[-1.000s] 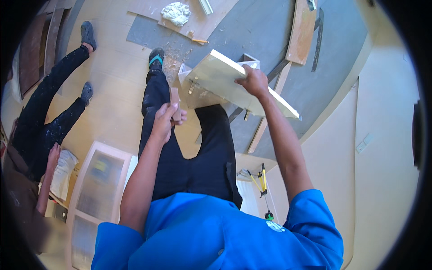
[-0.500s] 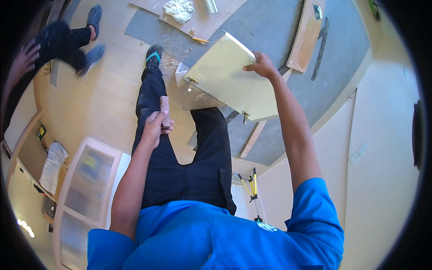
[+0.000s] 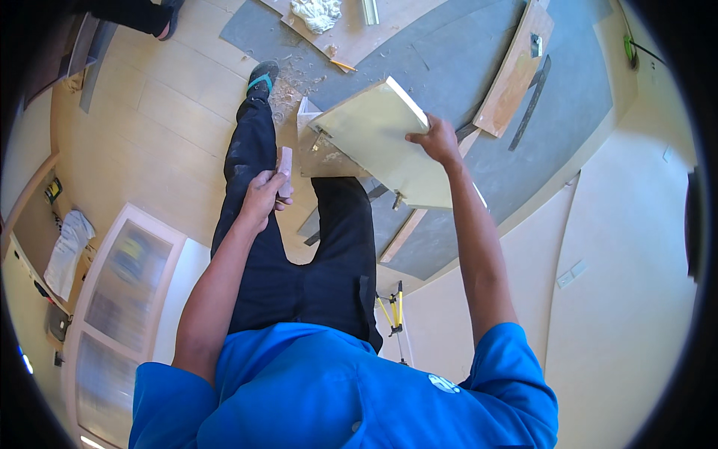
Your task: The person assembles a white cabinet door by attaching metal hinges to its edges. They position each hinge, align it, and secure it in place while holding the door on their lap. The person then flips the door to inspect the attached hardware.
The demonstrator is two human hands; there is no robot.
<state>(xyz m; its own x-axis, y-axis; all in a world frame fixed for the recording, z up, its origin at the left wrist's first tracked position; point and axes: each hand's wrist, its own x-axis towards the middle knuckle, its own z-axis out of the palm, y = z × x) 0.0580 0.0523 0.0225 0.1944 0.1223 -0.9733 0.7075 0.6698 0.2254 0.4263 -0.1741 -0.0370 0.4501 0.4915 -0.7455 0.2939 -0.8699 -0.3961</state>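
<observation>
Two hands work above a pair of dark-trousered legs. Left hand is closed around a small pinkish block, held upright just beside the left thigh. Right hand grips the far edge of a pale yellow-green panel, tilted, with small metal fittings along its lower edge. Beyond lie a grey floor mat, a leaning wooden board, wood shavings and a white rag
</observation>
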